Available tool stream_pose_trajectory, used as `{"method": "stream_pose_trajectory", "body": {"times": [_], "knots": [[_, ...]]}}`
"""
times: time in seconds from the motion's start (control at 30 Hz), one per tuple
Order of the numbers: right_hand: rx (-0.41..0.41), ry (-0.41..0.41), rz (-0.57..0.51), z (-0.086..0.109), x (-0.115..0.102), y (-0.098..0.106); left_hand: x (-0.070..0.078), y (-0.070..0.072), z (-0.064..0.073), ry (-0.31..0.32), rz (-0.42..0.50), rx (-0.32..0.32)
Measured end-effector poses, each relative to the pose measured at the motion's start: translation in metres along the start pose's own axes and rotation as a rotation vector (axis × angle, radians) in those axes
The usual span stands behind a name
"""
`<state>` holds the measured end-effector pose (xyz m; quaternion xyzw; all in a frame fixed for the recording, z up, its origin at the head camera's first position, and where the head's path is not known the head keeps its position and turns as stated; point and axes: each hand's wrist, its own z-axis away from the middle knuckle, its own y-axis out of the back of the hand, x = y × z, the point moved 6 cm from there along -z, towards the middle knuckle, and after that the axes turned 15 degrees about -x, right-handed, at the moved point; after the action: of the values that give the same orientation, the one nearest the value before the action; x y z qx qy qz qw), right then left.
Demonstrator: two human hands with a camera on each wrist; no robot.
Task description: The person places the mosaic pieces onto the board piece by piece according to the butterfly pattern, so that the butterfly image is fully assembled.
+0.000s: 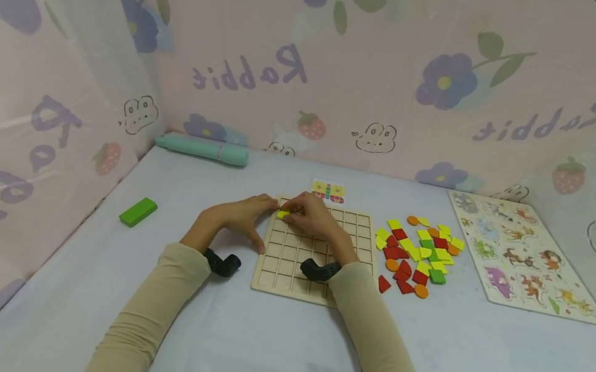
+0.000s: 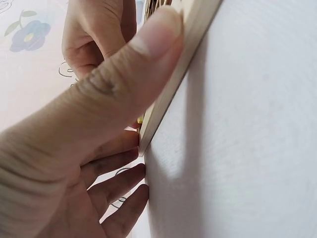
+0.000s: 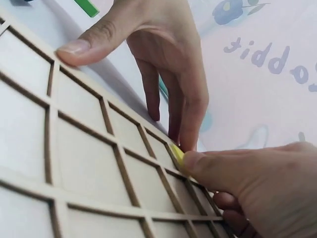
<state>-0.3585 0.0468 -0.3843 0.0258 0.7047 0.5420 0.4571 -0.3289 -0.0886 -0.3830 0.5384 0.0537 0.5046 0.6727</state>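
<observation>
A wooden grid board (image 1: 287,271) lies in front of me, its square cells framed by thin raised strips. My left hand (image 1: 238,216) is at its left side, thumb and fingers spread, with the thumb (image 2: 158,34) on the board's edge. My right hand (image 1: 316,216) is over the far left corner, pinching a yellow tile (image 3: 177,153) at a cell there. In the right wrist view the thumb covers part of that tile. Just beyond the board lies a small pattern card (image 1: 329,191) with yellow, red and green shapes.
Right of the board lies a loose spread of yellow, red, green and orange pieces (image 1: 424,251). An animal puzzle board (image 1: 524,257) is farther right. To the left sit a green block (image 1: 138,212) and, at the back, a teal tapered object (image 1: 202,149). Printed curtains (image 1: 347,62) surround the table.
</observation>
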Motion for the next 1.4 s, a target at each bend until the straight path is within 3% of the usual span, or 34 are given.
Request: {"method": "stream_pose_trajectory", "body": {"times": [0.27,0.4,0.5,0.83,0.97,1.17,1.4], "knots": [[0.029,0.011,0.036,0.011,0.001,0.005,0.001,-0.001,-0.001,-0.002,0.0,-0.008],[0.087,0.028,0.081,0.029,0.008,0.023,0.0,0.0,0.0,-0.003,-0.006,-0.002],[0.126,-0.006,0.096,0.05,0.018,0.04,-0.001,0.001,0.0,0.006,-0.012,-0.003],[0.251,-0.212,0.115,0.131,0.068,0.085,0.001,0.0,0.001,-0.002,-0.01,-0.006],[0.264,-0.348,0.115,0.154,0.086,0.097,0.001,-0.001,0.001,0.001,-0.007,-0.006],[0.184,-0.578,0.106,0.173,0.106,0.1,0.0,-0.001,0.0,0.003,-0.016,-0.003],[0.154,-0.692,0.064,0.172,0.117,0.092,0.001,-0.001,0.0,0.002,-0.005,-0.003]]}}
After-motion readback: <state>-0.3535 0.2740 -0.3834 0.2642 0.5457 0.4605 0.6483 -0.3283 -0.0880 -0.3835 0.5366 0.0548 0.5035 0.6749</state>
